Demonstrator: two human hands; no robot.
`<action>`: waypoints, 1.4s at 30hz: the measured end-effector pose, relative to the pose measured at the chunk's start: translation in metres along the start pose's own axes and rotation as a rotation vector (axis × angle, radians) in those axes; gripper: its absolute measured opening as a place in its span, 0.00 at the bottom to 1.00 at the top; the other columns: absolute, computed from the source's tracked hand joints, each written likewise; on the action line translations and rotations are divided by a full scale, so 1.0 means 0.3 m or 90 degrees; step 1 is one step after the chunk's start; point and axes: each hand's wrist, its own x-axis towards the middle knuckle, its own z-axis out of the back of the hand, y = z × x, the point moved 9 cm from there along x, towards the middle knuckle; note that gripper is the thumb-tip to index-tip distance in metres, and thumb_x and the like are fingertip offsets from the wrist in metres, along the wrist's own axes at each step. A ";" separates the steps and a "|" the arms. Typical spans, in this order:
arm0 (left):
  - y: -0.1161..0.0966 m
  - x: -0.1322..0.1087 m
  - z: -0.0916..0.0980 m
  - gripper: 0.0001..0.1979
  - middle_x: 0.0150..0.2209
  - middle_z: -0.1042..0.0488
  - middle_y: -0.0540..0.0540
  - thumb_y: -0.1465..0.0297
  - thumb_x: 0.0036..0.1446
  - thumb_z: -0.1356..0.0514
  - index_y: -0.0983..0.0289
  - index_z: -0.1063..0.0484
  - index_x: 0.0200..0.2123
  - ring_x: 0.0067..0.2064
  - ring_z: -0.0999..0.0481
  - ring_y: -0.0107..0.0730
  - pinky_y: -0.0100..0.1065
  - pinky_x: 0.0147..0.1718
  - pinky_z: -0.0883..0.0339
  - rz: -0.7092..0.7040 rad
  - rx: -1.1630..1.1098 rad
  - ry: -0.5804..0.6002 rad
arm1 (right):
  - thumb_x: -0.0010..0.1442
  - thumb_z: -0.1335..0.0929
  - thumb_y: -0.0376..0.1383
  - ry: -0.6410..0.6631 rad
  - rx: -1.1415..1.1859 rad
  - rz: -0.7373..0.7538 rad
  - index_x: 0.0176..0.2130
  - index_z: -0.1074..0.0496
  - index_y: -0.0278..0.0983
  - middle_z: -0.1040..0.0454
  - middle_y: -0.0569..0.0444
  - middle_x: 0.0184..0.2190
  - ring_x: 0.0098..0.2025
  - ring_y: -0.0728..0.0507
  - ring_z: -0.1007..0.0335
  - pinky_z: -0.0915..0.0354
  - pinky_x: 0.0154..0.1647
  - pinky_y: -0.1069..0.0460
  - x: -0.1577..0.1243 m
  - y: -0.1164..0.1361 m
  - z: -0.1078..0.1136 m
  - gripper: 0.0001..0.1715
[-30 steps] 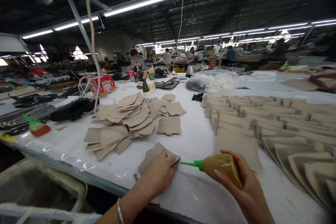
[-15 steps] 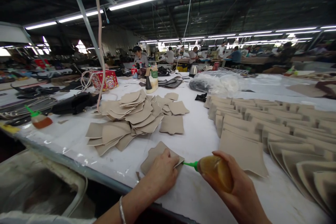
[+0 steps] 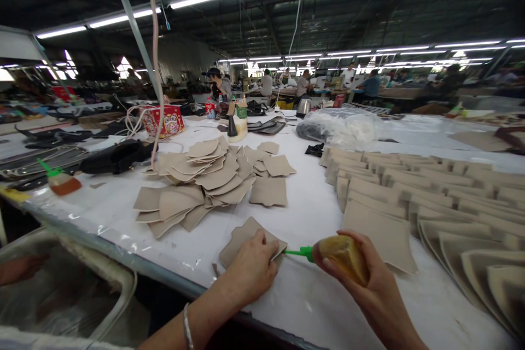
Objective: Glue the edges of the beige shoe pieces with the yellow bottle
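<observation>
My left hand (image 3: 255, 268) is closed on a beige leather-like piece (image 3: 238, 241) at the table's near edge, the thumb and fingers pinching its right side. In my right hand (image 3: 375, 279) is a squeeze bottle (image 3: 343, 257) of amber liquid with a green nozzle, held tilted on its side. The nozzle tip is at the right edge of the piece, close to my left fingertips. Beyond my left hand lies a loose heap of similar beige pieces (image 3: 219, 172). Rows of overlapping beige pieces (image 3: 379, 232) spread over the table to the right.
A second green-tipped bottle (image 3: 61, 181) and a black item (image 3: 117, 157) lie on the left. Farther back are a red patterned box (image 3: 164, 120), a clear plastic bag (image 3: 342, 127) and a hanging cable (image 3: 156, 54). Another person's hand (image 3: 20, 269) shows at lower left.
The bottle in my right hand has shifted slightly, its nozzle still at the piece's edge. My left hand stays on the piece. Another person's hand has appeared at lower left.
</observation>
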 end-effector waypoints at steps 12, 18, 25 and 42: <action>0.021 -0.006 0.016 0.18 0.42 0.34 0.55 0.70 0.55 0.49 0.57 0.29 0.48 0.40 0.29 0.36 0.35 0.43 0.35 -0.012 -0.033 0.025 | 0.53 0.29 0.53 0.022 0.075 -0.069 0.49 0.37 0.42 0.30 0.56 0.40 0.40 0.39 0.32 0.39 0.42 0.49 -0.052 -0.033 -0.037 0.29; 0.023 -0.008 0.022 0.17 0.42 0.34 0.55 0.68 0.55 0.48 0.57 0.28 0.47 0.39 0.29 0.36 0.35 0.43 0.35 -0.012 -0.024 0.039 | 0.53 0.30 0.53 0.120 0.145 -0.109 0.50 0.40 0.43 0.29 0.58 0.35 0.35 0.40 0.31 0.39 0.38 0.50 -0.095 -0.037 -0.098 0.31; 0.026 -0.012 0.013 0.17 0.42 0.34 0.55 0.68 0.55 0.47 0.58 0.29 0.48 0.39 0.29 0.37 0.36 0.43 0.35 -0.023 -0.044 0.030 | 0.53 0.30 0.53 0.113 0.129 -0.123 0.50 0.40 0.43 0.29 0.58 0.37 0.38 0.41 0.32 0.39 0.39 0.51 -0.120 -0.037 -0.096 0.30; 0.028 -0.012 0.008 0.18 0.42 0.35 0.55 0.68 0.57 0.47 0.58 0.30 0.50 0.41 0.30 0.36 0.35 0.45 0.36 -0.045 -0.090 0.024 | 0.52 0.29 0.52 -0.005 0.054 -0.075 0.49 0.37 0.43 0.32 0.56 0.43 0.42 0.40 0.33 0.40 0.44 0.50 -0.110 -0.066 -0.030 0.30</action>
